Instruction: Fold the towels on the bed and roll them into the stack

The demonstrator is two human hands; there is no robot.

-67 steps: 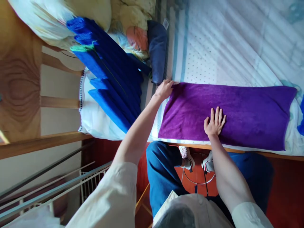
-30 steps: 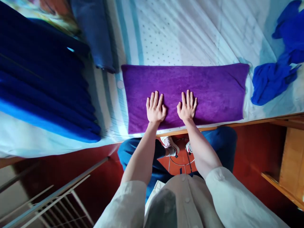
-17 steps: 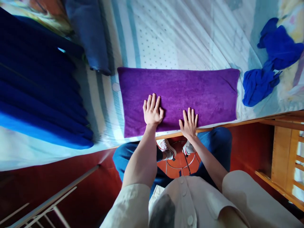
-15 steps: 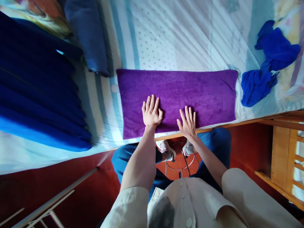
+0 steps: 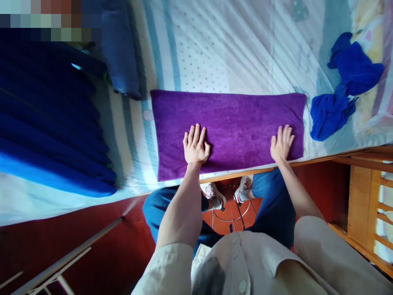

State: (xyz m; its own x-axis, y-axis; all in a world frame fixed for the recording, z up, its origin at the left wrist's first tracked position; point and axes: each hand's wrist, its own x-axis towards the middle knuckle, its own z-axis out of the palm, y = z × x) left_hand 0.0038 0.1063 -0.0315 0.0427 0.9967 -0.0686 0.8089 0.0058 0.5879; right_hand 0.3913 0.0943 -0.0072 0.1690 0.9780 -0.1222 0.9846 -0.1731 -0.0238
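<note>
A purple towel [image 5: 233,127] lies spread out flat along the near edge of the bed, its long side running left to right. My left hand [image 5: 195,145] rests palm down on the towel, left of its middle, with the fingers spread. Near the towel's right end is my right hand [image 5: 281,144], palm down with fingers apart and slightly blurred. Both hands are open and hold nothing. Small creases show at the towel's upper right corner.
Crumpled blue cloths [image 5: 356,67] lie right of the towel on the bedsheet [image 5: 202,53]. A large dark blue cloth [image 5: 46,123] and a rolled blue-grey garment [image 5: 121,53] are at left. A wooden bed rail [image 5: 239,174] runs below the towel. My knees are under it.
My right hand has moved right across the towel, from near its middle to its right end. My left hand has stayed in place.
</note>
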